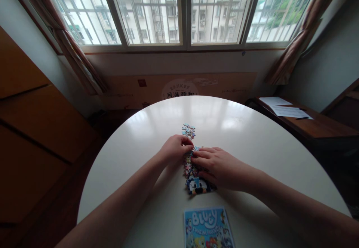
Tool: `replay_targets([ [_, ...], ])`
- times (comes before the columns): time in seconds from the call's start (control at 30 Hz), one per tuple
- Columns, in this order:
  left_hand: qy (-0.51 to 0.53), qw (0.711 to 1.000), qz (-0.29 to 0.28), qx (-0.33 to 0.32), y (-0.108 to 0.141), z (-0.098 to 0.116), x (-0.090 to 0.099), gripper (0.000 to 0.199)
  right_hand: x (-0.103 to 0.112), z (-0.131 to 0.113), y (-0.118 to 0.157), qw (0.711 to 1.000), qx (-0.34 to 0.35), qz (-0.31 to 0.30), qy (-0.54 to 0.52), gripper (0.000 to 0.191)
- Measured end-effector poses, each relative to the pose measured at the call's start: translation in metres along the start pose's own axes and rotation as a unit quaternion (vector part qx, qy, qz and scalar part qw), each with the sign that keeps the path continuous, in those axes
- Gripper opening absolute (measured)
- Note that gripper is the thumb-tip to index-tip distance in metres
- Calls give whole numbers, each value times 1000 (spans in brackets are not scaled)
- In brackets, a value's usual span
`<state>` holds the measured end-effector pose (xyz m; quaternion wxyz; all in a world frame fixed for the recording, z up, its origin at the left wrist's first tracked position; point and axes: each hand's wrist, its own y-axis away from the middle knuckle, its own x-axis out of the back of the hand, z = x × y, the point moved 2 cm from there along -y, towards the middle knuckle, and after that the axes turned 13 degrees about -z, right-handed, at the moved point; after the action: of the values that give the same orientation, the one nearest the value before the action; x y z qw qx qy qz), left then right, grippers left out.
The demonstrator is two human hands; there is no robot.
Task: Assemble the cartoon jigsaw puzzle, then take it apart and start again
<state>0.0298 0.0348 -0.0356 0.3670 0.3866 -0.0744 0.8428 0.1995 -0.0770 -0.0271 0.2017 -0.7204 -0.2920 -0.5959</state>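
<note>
A partly joined jigsaw puzzle (197, 185) lies on the white round table (117, 166), with a blue dog face at its near end. My left hand (176, 146) is at the puzzle's far end, thumb and fingers pinched together; what is between them is too small to make out. Over the puzzle's right side rests my right hand (214, 164), fingers stretched out flat and covering part of it. Just beyond my left hand sits a small pile of loose puzzle pieces (188, 131). A blue picture card (208, 228) reading "BLUEY" lies nearest to me.
Beyond the table stand a large printed board (123, 89) and a barred window (185, 46). To the right, papers (288, 111) and pens lie on a brown side desk (331, 123). A wooden cabinet (28, 147) is at the left.
</note>
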Motion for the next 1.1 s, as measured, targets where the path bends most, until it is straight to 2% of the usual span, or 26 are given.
replay_targets([
  [0.13,59,998,-20,-15,1,-4,7,17,-1,0,1,1000,2,4,-4,37],
  [0.27,113,993,21,-19,1,-7,14,15,0,0,1,1000,-1,2,-6,38],
  [0.33,76,995,61,-13,1,-9,15,14,1,-1,1,1000,-4,0,-5,38],
  [0.4,-3,995,102,-5,-1,-10,14,14,1,-1,1,1000,-6,0,-4,39],
  [0.5,-95,984,153,-5,-3,-11,12,20,1,-2,1,1000,-5,-2,-1,39],
  [0.63,-139,974,181,-18,1,-5,14,27,0,-1,1,1000,-11,-5,5,40],
  [0.7,-165,976,143,-25,7,1,16,24,0,-1,1,1000,-14,-3,5,41],
  [0.8,-204,978,38,-20,16,10,18,19,0,-2,0,1000,-20,-2,5,39],
  [0.87,-222,975,-7,-11,20,14,19,19,0,-1,0,1000,-21,-1,4,38],
  [1.1,-201,979,-39,-22,22,12,20,17,-2,-1,0,1000,-10,6,20,42],
])
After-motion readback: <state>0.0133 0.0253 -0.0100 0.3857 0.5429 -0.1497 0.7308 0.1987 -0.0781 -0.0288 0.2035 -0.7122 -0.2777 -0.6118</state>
